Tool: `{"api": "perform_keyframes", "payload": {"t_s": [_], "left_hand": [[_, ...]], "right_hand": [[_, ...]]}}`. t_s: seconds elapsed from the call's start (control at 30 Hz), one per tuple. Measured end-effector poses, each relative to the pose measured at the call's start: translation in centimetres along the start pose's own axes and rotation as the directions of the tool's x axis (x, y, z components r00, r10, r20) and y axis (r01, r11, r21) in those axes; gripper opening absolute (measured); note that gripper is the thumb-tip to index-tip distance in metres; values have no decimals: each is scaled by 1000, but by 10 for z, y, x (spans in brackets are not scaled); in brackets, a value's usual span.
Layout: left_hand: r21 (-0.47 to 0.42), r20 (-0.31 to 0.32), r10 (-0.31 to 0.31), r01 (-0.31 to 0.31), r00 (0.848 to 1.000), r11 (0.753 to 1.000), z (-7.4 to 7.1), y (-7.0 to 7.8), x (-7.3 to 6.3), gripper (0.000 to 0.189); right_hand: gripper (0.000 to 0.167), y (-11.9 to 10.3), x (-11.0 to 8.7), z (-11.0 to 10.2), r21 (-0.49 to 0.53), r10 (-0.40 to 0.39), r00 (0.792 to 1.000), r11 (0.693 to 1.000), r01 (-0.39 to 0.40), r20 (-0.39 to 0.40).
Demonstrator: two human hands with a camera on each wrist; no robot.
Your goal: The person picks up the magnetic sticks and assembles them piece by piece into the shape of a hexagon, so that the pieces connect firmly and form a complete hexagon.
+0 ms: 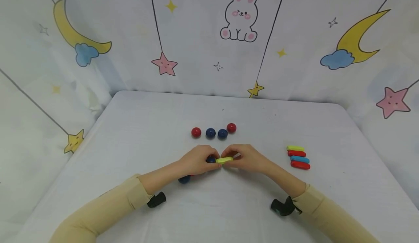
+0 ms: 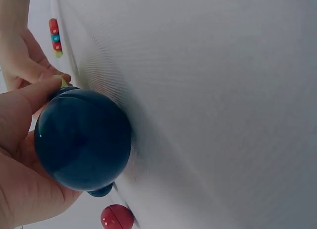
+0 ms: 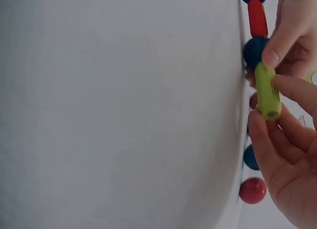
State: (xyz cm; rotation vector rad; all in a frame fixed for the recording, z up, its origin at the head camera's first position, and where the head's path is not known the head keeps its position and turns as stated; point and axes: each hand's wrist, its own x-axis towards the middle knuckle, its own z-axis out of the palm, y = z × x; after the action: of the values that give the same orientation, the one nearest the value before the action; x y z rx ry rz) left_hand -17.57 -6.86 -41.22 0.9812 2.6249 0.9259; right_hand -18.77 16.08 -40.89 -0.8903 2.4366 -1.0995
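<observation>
Near the middle of the table my left hand (image 1: 199, 160) grips a dark blue ball (image 3: 254, 51), its thumb at the joint with a yellow-green stick (image 3: 268, 92). Facing it, my right hand (image 1: 246, 158) pinches that stick, whose free end has a small hole. A red stick (image 3: 257, 17) runs from the gripped ball to another blue ball (image 2: 83, 139), so the pieces form a row. In the head view my left hand hides most of the red stick.
Beyond my hands lie two red balls (image 1: 196, 132) and two blue balls (image 1: 211, 133). Off to the right, several loose sticks (image 1: 298, 158) in yellow-green, red and blue lie side by side on the white table (image 1: 157, 119). A patterned cloth (image 1: 203, 24) hangs behind.
</observation>
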Motion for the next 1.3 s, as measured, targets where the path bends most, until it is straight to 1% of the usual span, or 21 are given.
{"api": "perform_keyframes", "payload": {"t_s": [0.07, 0.13, 0.17, 0.27, 0.3, 0.37, 0.5, 0.6, 0.7, 0.87, 1.0, 1.13, 1.2, 1.3], "left_hand": [[1, -1, -1, 1, 1000, 1000, 0, 0, -1, 20], [-1, -1, -9, 9, 1000, 1000, -1, 0, -3, 21], [-1, -2, -13, 13, 1000, 1000, -2, -1, -4, 21], [-10, -5, -27, 27, 1000, 1000, -3, -2, -6, 22], [-15, -4, -32, 32, 999, 999, -3, -2, -7, 22], [-23, 0, -40, 40, 999, 999, -3, -3, -8, 23], [-37, 5, -46, 46, 999, 998, -3, -3, -9, 24], [-42, 3, -45, 45, 999, 998, -3, -3, -10, 24], [-43, 2, -47, 47, 999, 998, -2, -3, -10, 24], [-36, 3, -53, 53, 999, 998, -3, -2, -11, 23], [-25, 2, -53, 53, 999, 998, -4, -1, -11, 23], [-15, -4, -51, 51, 999, 999, -4, -1, -11, 23], [-14, -7, -51, 51, 999, 999, -4, -1, -11, 23], [-19, -9, -53, 53, 999, 998, -4, -2, -12, 22]], "right_hand": [[19, 1, 3, -4, -22, 12, 999, 1000, -13, -41], [18, 3, 8, -11, -58, 20, 993, 998, -27, -120], [18, 5, 11, -15, -75, 20, 985, 997, -33, -169], [22, 12, 21, -27, -135, 11, 953, 989, -54, -302], [26, 14, 25, -31, -150, 16, 945, 986, -69, -328], [33, 18, 31, -37, -176, 26, 937, 980, -93, -348], [45, 25, 41, -44, -189, 96, 943, 969, -162, -317], [47, 30, 47, -45, -185, 147, 946, 961, -205, -288], [45, 35, 50, -45, -190, 168, 947, 956, -225, -275], [41, 39, 51, -46, -192, 172, 948, 955, -228, -269], [39, 38, 49, -46, -179, 192, 944, 953, -245, -270], [39, 35, 41, -46, -153, 222, 941, 952, -267, -257], [40, 33, 35, -45, -141, 228, 943, 953, -267, -242], [39, 30, 25, -43, -124, 216, 953, 961, -245, -212]]}}
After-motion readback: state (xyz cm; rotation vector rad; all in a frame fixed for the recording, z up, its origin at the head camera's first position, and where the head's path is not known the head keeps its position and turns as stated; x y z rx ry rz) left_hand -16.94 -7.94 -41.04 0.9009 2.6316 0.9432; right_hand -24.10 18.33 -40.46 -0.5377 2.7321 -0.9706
